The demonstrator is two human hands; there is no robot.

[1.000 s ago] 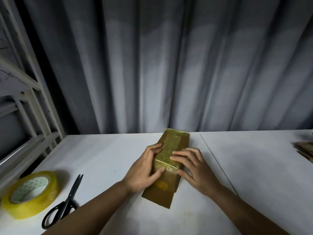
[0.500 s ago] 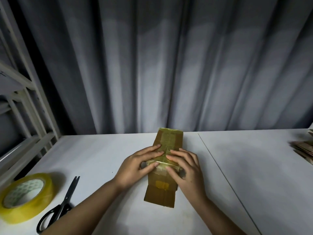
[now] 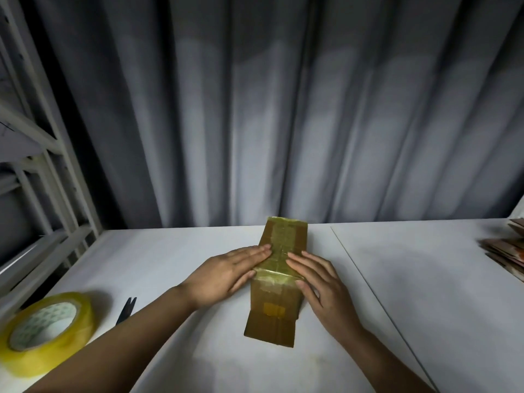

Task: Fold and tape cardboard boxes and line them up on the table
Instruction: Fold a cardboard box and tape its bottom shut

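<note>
Since earlier: spread apart to the box's (image 3: 279,276) sides, left hand (image 3: 224,275) and right hand (image 3: 320,285); flat, fingers straight, pressing tape; table (image 3: 425,279) beneath.

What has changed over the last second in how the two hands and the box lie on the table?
The cardboard box has turned from slanted to nearly straight. Both hands, left hand and right hand, uncurled and spread flat along its sides. Tape roll and scissors stayed put.

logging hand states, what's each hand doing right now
Left hand: open, fingers flat on the cardboard box.
Right hand: open, fingers flat on the box.
</note>
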